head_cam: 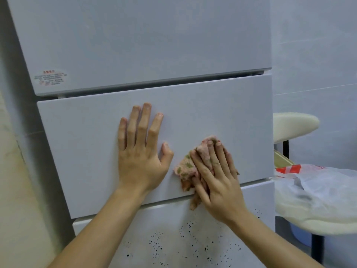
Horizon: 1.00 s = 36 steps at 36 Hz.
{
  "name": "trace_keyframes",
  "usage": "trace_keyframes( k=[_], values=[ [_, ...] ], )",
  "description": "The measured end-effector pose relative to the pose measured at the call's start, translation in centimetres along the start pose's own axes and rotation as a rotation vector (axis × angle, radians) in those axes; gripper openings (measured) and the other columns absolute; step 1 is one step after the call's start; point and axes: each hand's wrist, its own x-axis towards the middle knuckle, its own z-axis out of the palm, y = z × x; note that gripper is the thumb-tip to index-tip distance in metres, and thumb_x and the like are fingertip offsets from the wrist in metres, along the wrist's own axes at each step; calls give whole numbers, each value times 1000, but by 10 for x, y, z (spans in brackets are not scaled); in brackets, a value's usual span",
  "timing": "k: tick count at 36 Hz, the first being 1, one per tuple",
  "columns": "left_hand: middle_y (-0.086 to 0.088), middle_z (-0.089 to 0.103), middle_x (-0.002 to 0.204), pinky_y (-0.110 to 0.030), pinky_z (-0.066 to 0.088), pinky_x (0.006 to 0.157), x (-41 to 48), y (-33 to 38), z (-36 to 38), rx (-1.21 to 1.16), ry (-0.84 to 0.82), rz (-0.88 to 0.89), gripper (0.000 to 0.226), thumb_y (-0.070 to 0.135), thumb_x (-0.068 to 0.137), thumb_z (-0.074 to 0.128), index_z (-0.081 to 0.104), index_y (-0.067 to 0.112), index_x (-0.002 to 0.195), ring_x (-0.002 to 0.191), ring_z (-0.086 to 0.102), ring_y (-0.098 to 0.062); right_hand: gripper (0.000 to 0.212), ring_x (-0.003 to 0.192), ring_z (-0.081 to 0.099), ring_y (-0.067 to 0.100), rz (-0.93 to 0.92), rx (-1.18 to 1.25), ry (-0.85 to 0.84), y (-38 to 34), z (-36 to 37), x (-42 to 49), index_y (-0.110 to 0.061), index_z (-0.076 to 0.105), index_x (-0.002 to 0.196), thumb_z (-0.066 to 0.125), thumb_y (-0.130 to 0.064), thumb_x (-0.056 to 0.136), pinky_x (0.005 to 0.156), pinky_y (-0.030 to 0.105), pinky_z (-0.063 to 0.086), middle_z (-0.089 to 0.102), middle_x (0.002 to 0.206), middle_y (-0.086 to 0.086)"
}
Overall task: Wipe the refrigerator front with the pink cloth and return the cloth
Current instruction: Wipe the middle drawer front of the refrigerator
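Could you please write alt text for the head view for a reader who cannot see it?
The right hand presses a pink cloth against the middle door of a white refrigerator, while the left hand rests flat on the same door beside it. Dark specks dot the door below; a plastic bag lies on a cream seat at right.

Pale tiled wall (pixel 313 45); two cream stools (pixel 295 124) right; plastic bag (pixel 318 182) on nearer.
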Motion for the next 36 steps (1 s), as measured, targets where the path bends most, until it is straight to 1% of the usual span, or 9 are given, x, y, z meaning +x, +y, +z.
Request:
trace_keyframes(
  k=[5,7,11,14,18,23,30,32,36],
  values=[
    [-14,28,170,-51,8,131,2,-2,-7,-42,-57,-14,67,30,93,53,44,11,156,160,19,-35,51,157,30,29,-178,-106,82,40,-15,34,-20,46,156,52,-30,107,129,53,15,36,166,14],
    [-14,29,170,-50,9,131,3,-2,-10,-24,-65,-12,64,32,95,50,46,12,156,160,18,-36,51,158,28,29,-73,-90,169,40,-15,68,-19,47,156,51,-30,106,129,54,11,36,166,13],
    [-13,30,170,-51,9,131,3,-6,-12,-16,-53,-11,59,29,98,47,47,17,155,160,19,-36,57,162,12,27,285,33,294,7,-9,135,-20,40,161,42,-33,105,132,47,2,22,172,10],
    [-15,29,170,-51,9,131,2,-16,-13,-21,-36,-36,59,28,99,45,45,16,156,160,20,-35,59,162,12,29,342,30,318,-9,-4,145,-19,38,162,43,-29,104,132,47,6,22,172,11],
    [-17,30,168,-50,9,131,-4,-28,-14,-27,6,-80,60,25,98,43,42,9,156,158,22,-36,55,161,17,32,146,39,241,-24,3,100,-15,40,160,49,-25,107,130,48,16,22,171,14],
    [-17,27,170,-50,9,131,-15,-27,-14,-13,-12,-97,63,25,98,44,39,7,158,159,19,-36,52,158,28,30,-165,-3,14,-40,21,-5,-19,46,157,53,-30,106,128,46,27,34,167,13],
    [-14,26,171,-48,8,132,-25,-39,-23,27,-58,-45,62,25,99,44,39,12,160,161,17,-32,50,158,29,28,-306,-36,-113,-21,9,-11,-20,46,157,51,-31,108,129,44,23,33,168,11],
    [-13,28,171,-49,10,131,-25,-44,-25,48,-52,-26,61,24,100,45,40,14,160,160,19,-32,49,158,27,28,-234,-35,-60,-10,1,8,-17,46,156,46,-32,110,128,47,24,33,168,13],
    [-13,29,170,-51,11,131,-24,-50,-26,53,-55,-13,58,26,101,42,43,16,158,160,21,-32,56,161,12,32,146,-12,153,2,-7,82,-14,34,162,42,-30,109,131,47,11,21,172,17]
  ],
)
